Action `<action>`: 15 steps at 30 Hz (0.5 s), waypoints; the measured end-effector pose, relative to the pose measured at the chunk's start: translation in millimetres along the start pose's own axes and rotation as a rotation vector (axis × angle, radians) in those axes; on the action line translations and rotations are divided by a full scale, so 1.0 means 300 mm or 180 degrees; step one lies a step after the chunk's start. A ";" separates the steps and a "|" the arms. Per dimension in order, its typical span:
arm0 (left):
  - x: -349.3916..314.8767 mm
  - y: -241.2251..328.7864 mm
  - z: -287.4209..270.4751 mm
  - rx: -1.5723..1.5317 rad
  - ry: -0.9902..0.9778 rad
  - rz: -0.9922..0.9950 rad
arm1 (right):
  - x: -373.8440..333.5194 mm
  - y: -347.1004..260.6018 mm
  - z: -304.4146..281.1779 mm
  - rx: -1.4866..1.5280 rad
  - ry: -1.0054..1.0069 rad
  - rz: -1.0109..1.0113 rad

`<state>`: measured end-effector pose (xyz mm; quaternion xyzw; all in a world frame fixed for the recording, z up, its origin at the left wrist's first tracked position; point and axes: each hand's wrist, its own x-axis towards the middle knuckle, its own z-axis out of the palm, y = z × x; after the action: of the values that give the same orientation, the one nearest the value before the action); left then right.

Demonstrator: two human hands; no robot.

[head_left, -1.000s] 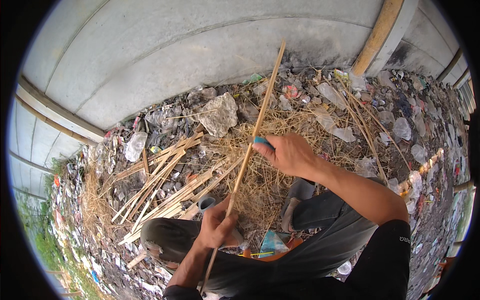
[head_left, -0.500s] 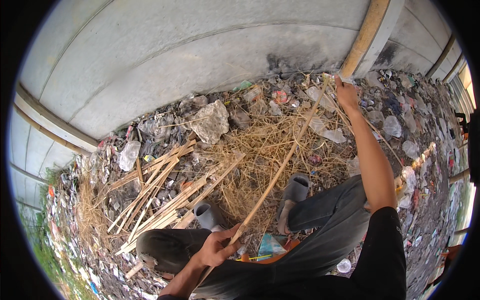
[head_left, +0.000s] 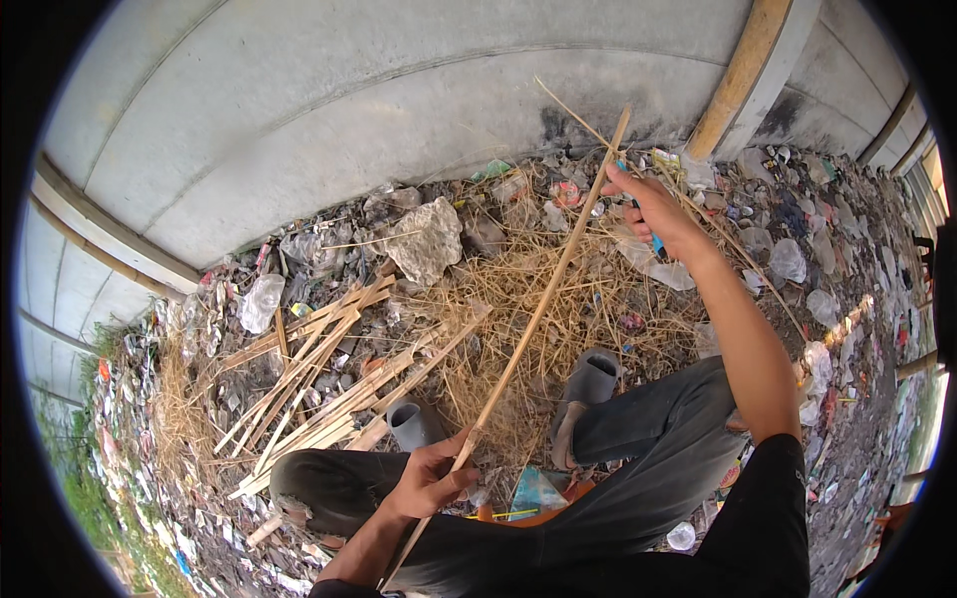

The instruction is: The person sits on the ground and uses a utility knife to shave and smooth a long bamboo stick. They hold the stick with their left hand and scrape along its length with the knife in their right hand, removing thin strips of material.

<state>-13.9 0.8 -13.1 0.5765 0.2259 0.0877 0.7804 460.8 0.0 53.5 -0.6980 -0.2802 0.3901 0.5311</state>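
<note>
A long, thin bamboo strip slants from my lap up toward the wall. My left hand is closed around its lower part, above my left thigh. Close to the strip's far end, my right hand grips a slim blue tool that looks like a knife; its blade cannot be made out. A narrow sliver sticks out to the upper left from the strip where the tool meets it. Fine pale shavings lie heaped on the ground below.
Several split bamboo strips lie piled at the left by my shoe. A rough stone sits near the concrete wall. A bamboo post stands against the wall at right. Plastic litter covers the ground.
My right hand has moved left and nearer, off the post's foot, and the blue tool now shows. The strip's far end has swung left, with a sliver standing off it.
</note>
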 end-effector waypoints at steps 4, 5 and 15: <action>0.037 -0.013 0.017 0.0278 -0.0317 0.0349 | -0.041 0.029 0.170 0.0529 -0.0509 -0.0074; 0.037 0.035 0.033 -0.0008 -0.0415 -0.0066 | -0.055 0.034 0.183 0.0563 -0.0514 -0.0086; 0.085 0.043 0.061 -0.0064 -0.0184 -0.0190 | -0.162 0.063 0.321 0.0065 -0.0827 -0.0403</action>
<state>18.5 -0.8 -3.2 0.5639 0.2194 0.0500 0.7946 353.1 5.8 34.7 -0.6172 -0.3861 0.4457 0.5210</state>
